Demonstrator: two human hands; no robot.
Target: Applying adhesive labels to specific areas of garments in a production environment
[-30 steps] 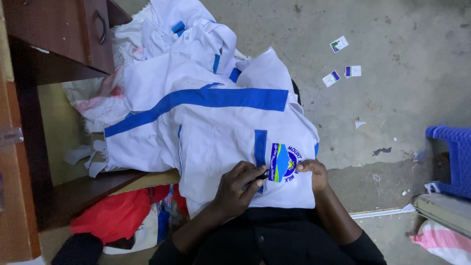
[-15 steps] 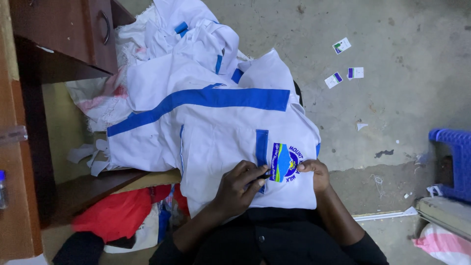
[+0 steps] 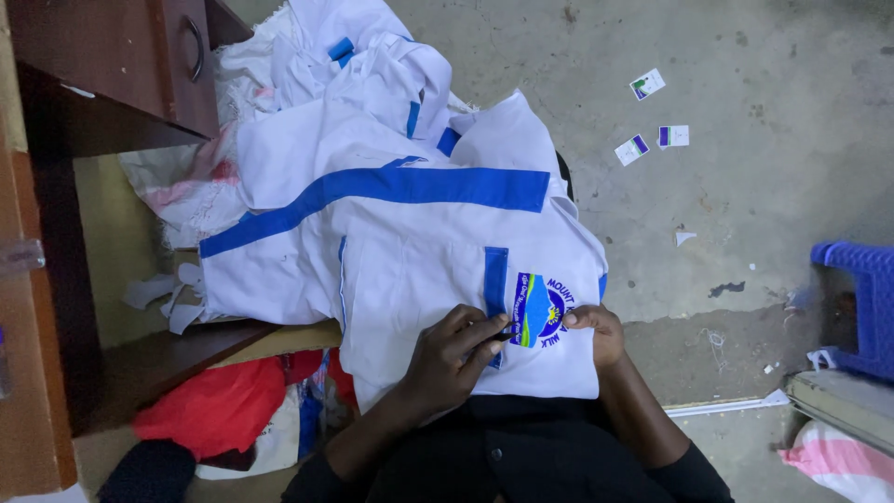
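White cloth garment with royal-blue bands [image 3: 419, 251] lies spread over the person's lap and onto a heap of like white-and-blue garments [image 3: 354, 74] behind it. Near its lower hem sits a round badge patch in blue, green and yellow [image 3: 542, 312], beside a short blue vertical strip.

Left hand [image 3: 456, 359] rests on the cloth, fingers drawn together with tips pressed at the badge's left edge; whether they pinch something small there cannot be made out. Right hand [image 3: 591, 331] is mostly tucked behind the garment's right edge; only curled fingertips show, closed on the cloth by the badge's right side.

Both forearms in dark sleeves, cut off at the bottom edge.

Dark wooden desk with a drawer and metal pull [image 3: 121, 74] at upper left, partly out of frame. Red fabric bundle [image 3: 214, 410] under the garment's left side, half hidden. Three small printed tags [image 3: 652, 130] lie on the grey concrete floor [image 3: 764, 186], well apart from the hands. Blue plastic stool [image 3: 861, 307] is cut off at right.
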